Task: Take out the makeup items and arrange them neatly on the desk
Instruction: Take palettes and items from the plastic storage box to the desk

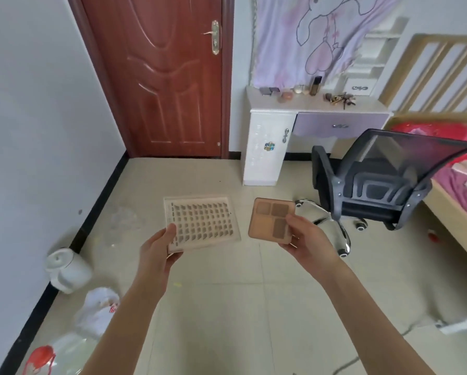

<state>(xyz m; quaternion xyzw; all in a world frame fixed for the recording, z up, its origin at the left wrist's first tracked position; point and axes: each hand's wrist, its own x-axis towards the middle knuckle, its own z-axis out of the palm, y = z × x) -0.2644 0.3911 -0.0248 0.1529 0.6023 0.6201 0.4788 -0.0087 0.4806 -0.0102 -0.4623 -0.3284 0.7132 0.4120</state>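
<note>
From the head camera, both arms reach forward over the tiled floor (227, 307), each hand carrying one makeup item in the air, well short of the desk (316, 106).

The left hand (159, 247) pinches the near left corner of a pale rectangular lash tray (202, 224), thumb on top and fingers curled beneath. The tray lies roughly flat, face up, its long axis running left to right with a slight tilt, the far edge towards the door (159, 77). Rows of small dark lash clusters fill it; the count of clusters is too fine to tell.

The right hand (308, 239) grips a peach square palette (273, 220) by its right edge, thumb over the face, fingers behind. The palette is tipped towards the camera and turned slightly, showing three dark pans and one lighter pan.

Two items are held in all, side by side and apart. On the white desk by the far wall stand several small items, among them one dark bottle (315, 85) and a heap of brushes (339, 100). One black mesh chair (384, 180) stands before the desk.
</note>
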